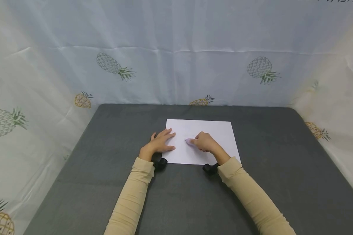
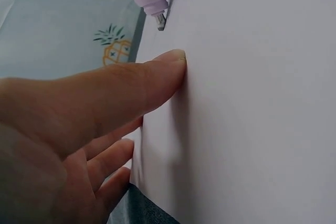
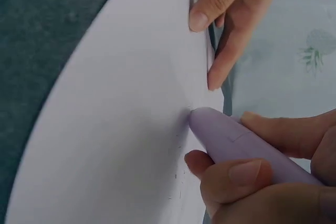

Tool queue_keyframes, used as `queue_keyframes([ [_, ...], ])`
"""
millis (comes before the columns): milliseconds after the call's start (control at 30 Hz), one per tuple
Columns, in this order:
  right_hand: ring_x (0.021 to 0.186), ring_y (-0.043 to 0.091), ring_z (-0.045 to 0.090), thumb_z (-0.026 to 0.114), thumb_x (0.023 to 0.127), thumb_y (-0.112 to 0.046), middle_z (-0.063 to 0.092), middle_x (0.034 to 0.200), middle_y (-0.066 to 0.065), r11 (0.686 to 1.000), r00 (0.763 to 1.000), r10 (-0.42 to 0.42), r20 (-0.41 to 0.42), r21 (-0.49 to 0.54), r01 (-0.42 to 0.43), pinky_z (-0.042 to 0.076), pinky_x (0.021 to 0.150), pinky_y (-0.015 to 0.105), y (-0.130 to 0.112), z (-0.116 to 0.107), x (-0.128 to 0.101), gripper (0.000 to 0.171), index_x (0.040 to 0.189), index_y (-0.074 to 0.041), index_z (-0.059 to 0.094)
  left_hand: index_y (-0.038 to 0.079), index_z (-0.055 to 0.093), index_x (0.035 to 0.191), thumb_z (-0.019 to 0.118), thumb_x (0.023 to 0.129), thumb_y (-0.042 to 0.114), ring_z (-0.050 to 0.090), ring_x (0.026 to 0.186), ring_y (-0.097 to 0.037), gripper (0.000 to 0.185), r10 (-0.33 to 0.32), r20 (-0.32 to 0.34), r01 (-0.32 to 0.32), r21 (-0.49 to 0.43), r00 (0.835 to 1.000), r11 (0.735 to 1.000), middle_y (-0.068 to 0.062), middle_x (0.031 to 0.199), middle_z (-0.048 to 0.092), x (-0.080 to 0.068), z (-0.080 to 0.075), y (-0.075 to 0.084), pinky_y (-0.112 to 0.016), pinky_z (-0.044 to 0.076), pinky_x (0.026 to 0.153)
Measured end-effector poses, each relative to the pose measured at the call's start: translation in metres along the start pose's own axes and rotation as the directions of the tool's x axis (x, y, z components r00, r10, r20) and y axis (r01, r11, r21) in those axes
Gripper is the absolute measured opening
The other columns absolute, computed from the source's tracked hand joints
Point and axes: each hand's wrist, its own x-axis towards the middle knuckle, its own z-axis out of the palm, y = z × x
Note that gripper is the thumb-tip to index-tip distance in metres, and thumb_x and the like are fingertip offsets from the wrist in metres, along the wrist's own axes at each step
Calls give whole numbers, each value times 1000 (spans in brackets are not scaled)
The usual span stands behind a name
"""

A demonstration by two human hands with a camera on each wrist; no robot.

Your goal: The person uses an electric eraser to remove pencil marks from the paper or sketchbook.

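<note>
A white sheet of paper (image 1: 207, 135) lies flat on the dark grey table (image 1: 106, 182). My left hand (image 1: 161, 142) rests on the sheet's left edge with straight fingers, the thumb (image 2: 157, 80) pressing the paper (image 2: 252, 108). My right hand (image 1: 204, 142) grips a thick lilac pen (image 1: 189, 141) whose tip touches the sheet near its middle. In the right wrist view the pen (image 3: 236, 140) is pinched between thumb and fingers, its tip on the paper (image 3: 115, 129), with faint marks beside it. The left wrist view shows the pen's tip (image 2: 160, 19) on the sheet.
Pale cloth printed with pineapples (image 1: 176, 58) hangs behind and at both sides of the table. Black wrist-camera mounts (image 1: 160, 163) sit by each cuff. Bare table surface surrounds the sheet.
</note>
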Motion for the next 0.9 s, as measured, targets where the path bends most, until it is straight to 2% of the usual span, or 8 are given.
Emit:
queue_keyframes([
  [133, 42, 10, 35, 57, 95, -38, 41, 45, -2, 1000, 999, -12, 32, -5, 13, 31, 43, 22, -1, 0, -1, 39, 96, -1, 69, 16, 32, 151, 59, 94, 35, 12, 154, -28, 66, -5, -1, 5, 1, 1000, 1000, -6, 165, 16, 0, 0, -1, -63, 2, 120],
  [300, 43, 10, 36, 56, 96, -37, 39, 45, -3, 998, 1000, -16, -25, -57, 14, 32, 45, 22, -3, -5, -1, 40, 95, 0, 69, 16, 33, 151, 59, 94, 34, 12, 154, -28, 66, 7, -4, -7, -8, 1000, 1000, -6, 165, 16, 1, 1, -1, -63, 1, 120],
  [467, 42, 9, 35, 58, 95, -39, 39, 45, -3, 999, 1000, -15, 21, -42, 16, 30, 43, 22, -5, -5, -3, 41, 88, 0, 69, 17, 33, 151, 59, 94, 35, 12, 154, -26, 66, -3, -1, 3, 0, 1000, 1000, -5, 165, 16, 3, 2, 0, -63, 2, 120],
  [567, 45, 10, 38, 58, 94, -38, 42, 48, -2, 998, 1000, -11, -15, -63, 10, 32, 44, 22, -7, -5, -3, 40, 93, 0, 71, 17, 33, 151, 59, 94, 35, 12, 154, -27, 66, -4, 0, 4, -5, 1000, 1000, -5, 165, 16, 3, 1, 1, -63, 1, 120],
  [667, 49, 11, 43, 58, 95, -38, 45, 52, -2, 995, 998, 2, -56, -102, -8, 37, 46, 21, -7, -5, -2, 44, 107, 2, 70, 17, 33, 151, 59, 94, 35, 12, 154, -27, 66, 4, 0, -4, -9, 1000, 1000, -5, 165, 16, 2, 0, 2, -63, 1, 120],
  [800, 47, 11, 41, 58, 94, -39, 44, 51, -1, 994, 1000, 7, 13, -107, -6, 36, 46, 22, -6, -8, -2, 43, 103, 1, 70, 16, 33, 151, 60, 94, 35, 12, 154, -28, 66, 1, 0, -1, -6, 1000, 1000, -6, 165, 16, 2, 0, 2, -63, 2, 120],
  [900, 47, 11, 40, 58, 94, -39, 44, 51, -1, 993, 1000, 6, 13, -119, -4, 35, 46, 22, -3, -11, -1, 43, 101, 1, 69, 16, 33, 151, 60, 93, 34, 12, 154, -28, 66, -5, 3, 5, -6, 1000, 1000, -6, 165, 16, 2, 1, 1, -63, 1, 120],
])
